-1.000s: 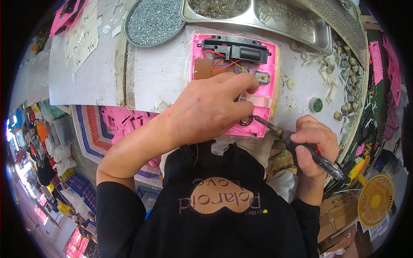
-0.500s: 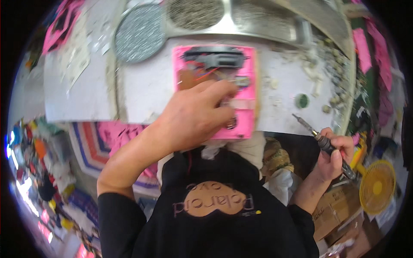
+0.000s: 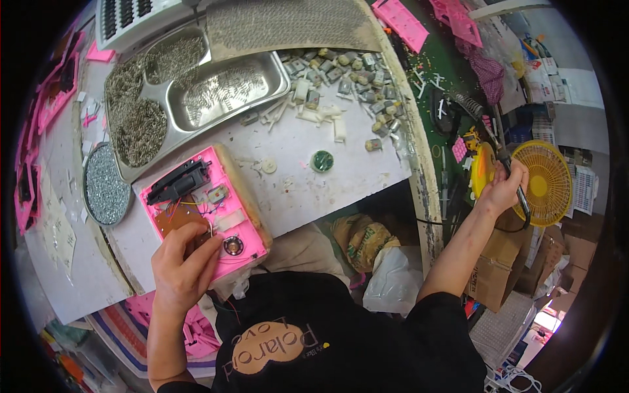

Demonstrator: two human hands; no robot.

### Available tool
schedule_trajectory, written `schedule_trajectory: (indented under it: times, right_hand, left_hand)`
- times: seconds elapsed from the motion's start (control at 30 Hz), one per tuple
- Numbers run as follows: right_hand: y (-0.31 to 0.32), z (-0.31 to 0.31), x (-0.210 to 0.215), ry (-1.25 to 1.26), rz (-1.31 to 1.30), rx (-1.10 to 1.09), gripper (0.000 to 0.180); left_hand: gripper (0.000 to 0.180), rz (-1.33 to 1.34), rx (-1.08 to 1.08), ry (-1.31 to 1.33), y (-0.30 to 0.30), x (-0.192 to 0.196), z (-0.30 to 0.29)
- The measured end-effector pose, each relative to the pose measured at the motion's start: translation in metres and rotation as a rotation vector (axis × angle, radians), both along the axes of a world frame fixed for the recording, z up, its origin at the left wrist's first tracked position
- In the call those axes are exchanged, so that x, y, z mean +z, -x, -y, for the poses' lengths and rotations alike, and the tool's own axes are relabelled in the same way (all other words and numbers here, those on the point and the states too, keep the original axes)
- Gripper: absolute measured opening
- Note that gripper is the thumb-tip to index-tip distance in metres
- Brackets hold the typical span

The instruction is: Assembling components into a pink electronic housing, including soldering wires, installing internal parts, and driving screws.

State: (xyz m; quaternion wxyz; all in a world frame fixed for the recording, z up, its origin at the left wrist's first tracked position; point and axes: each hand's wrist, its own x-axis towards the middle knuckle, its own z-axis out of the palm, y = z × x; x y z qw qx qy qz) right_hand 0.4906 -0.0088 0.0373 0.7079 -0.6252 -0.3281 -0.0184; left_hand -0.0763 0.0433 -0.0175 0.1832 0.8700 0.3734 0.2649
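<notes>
Hands stand well apart: the left hand (image 3: 182, 265) is over the pink casing (image 3: 252, 241), its thumb and fingertips bunched close together beside the brown board (image 3: 171, 220) (whether they pinch anything, I cannot tell). Off to the right, beyond the table (image 3: 327, 196), the right hand (image 3: 508, 188) is closed around the handle of the soldering iron (image 3: 504, 157), which points up and away from the person, near a coiled spring (image 3: 469, 102) and just beside a yellow fan (image 3: 542, 183).

Open side up, the casing lies at an angle at the table's near edge, a tan pad (image 3: 240, 183) showing along its right side. It holds a long black part (image 3: 177, 183), thin coloured wires, a small motor (image 3: 217, 194) and a round speaker (image 3: 233, 246) near the left hand.

Farther back is a steel tray (image 3: 175, 148) of small metal pieces (springs, by the look of them), with a round dish (image 3: 86, 187) of screws to its left. Loose motors (image 3: 345, 86) crowd the table's far right, and a small green-filled tin (image 3: 322, 161) sits nearer.
</notes>
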Motion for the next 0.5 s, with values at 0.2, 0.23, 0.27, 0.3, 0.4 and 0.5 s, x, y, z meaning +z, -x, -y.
schedule_trajectory:
  times: [0.2,0.23,0.27,0.3,0.4,0.5]
  right_hand:
    - [-0.059,-0.063,-0.015,0.334,-0.066,-0.021,0.009]
    - [-0.064,-0.069,-0.019,0.362,-0.297,0.091,0.012]
    - [-0.098,-0.065,-0.030,0.362,-0.512,0.425,0.017]
    - [-0.083,-0.063,-0.033,0.279,-0.734,0.467,0.023]
    - [-0.047,-0.036,-0.048,0.087,-0.913,0.587,0.036]
    - [0.058,-0.026,-0.064,0.050,-0.878,0.813,0.042]
  left_hand:
    - [0.026,-0.006,0.037,0.006,0.014,-0.005,0.008]
    - [0.026,0.019,0.023,-0.022,0.015,-0.008,0.006]
    - [0.028,-0.001,0.025,0.021,0.017,-0.005,0.007]
    - [0.030,-0.007,0.025,0.030,0.017,-0.001,0.007]
    - [0.031,0.066,0.055,0.008,0.019,-0.003,0.009]
    - [0.033,0.093,0.075,0.027,0.023,-0.007,0.011]
